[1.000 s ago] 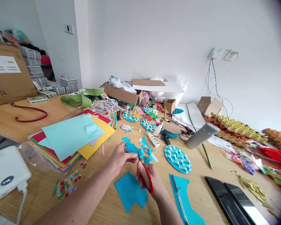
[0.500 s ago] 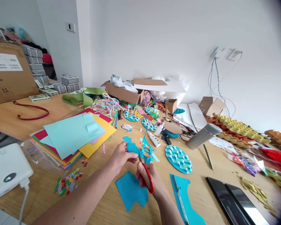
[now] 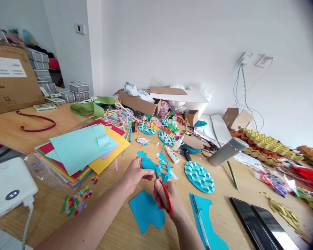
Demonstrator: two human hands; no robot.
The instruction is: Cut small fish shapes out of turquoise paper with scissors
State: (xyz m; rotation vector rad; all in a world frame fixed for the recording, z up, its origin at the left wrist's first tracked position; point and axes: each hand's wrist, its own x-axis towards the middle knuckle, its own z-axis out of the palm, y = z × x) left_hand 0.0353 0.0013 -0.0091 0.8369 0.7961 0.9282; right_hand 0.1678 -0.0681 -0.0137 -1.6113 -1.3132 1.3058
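Note:
My left hand [image 3: 135, 173] pinches a small piece of blue paper [image 3: 147, 164] with a cut outline. Red-handled scissors [image 3: 168, 198] are gripped in my right hand [image 3: 165, 199], their blades at the right edge of that piece. Below both hands a larger blue sheet [image 3: 147, 212], notched along its bottom, lies on the table. Blue paper scraps [image 3: 165, 170] are scattered just beyond the blades. To the right, a pen [image 3: 201, 222] rests on another blue offcut [image 3: 214, 229] with a curved edge.
A wavy-patterned blue oval [image 3: 199, 177], a glue bottle [image 3: 172, 155] and a grey tumbler [image 3: 226, 152] stand or lie ahead. Coloured paper sheets [image 3: 75, 149] and a white power bank [image 3: 10, 187] are at left. Two phones [image 3: 253, 222] lie at right.
The camera view has shifted very slightly. Both hands keep nearly the same place, with the paper and scissors still held.

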